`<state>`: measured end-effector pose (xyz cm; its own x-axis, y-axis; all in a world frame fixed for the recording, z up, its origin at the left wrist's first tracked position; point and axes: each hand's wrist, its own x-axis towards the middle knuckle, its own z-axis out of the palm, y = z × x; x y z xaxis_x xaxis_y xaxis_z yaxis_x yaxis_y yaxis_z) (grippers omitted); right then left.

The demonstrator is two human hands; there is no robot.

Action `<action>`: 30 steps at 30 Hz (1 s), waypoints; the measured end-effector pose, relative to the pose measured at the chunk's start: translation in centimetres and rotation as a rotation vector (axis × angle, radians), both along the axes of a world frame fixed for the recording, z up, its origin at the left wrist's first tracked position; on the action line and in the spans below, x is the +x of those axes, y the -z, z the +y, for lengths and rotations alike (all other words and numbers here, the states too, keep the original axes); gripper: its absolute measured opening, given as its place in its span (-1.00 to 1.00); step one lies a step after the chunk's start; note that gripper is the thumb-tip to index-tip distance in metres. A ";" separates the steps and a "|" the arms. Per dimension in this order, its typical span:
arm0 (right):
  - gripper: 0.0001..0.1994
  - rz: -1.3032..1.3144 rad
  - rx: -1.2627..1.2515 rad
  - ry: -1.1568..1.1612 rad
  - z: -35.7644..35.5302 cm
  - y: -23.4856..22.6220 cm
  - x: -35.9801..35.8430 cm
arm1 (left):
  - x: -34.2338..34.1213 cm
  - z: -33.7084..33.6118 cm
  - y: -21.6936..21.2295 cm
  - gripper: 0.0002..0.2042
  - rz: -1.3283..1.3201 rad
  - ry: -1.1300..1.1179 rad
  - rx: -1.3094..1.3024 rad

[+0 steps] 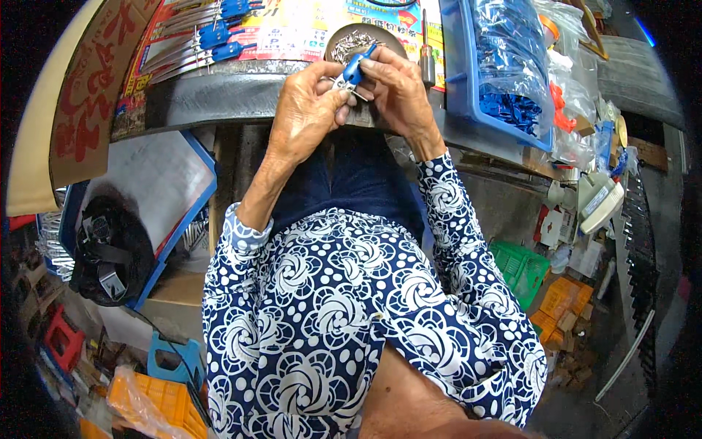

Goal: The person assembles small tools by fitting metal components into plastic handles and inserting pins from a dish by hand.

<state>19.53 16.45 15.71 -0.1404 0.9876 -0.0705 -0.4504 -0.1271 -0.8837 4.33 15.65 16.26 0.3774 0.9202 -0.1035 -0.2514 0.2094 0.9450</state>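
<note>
Grasping a blue piece [352,72] between them, the 2 hands [303,110] partly hide its silvery end [341,85]

A dark, scuffed workbench [219,95] carries brightly printed sheets [292,45] in red, yellow and white, spread behind its front edge. Long metal pieces with blue ends [213,35] lie side by side across the sheets at left. A round, shallow bowl [391,39] sits near the centre, a slim-shafted tool [428,67] rests beside it, and a blue plastic crate [459,77] stands at right.
</note>
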 end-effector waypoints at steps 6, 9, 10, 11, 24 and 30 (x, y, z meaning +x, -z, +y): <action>-0.86 -0.026 0.042 -0.075 0.7 -0.1 0.8 | 0.3 0.2 -0.6 -0.84 -0.019 0.003 -0.046; -0.85 -0.017 0.033 -0.098 1.1 -0.1 1.1 | 0.2 0.5 -0.3 -0.84 -0.044 0.004 -0.040; -0.85 -0.017 0.033 -0.094 1.3 0.0 1.3 | 0.2 0.6 -0.4 -0.84 -0.035 0.007 -0.055; -0.84 0.012 0.025 -0.131 1.3 0.0 1.5 | 0.1 0.7 -0.5 -0.84 -0.025 0.006 -0.071; -0.88 -1.115 0.396 0.156 2.4 -0.3 4.7 | -0.7 0.6 0.7 -0.82 0.024 -0.028 -0.025; -0.86 -1.451 0.637 0.186 2.4 0.2 4.6 | -0.5 0.5 0.7 -0.82 0.059 -0.021 -0.049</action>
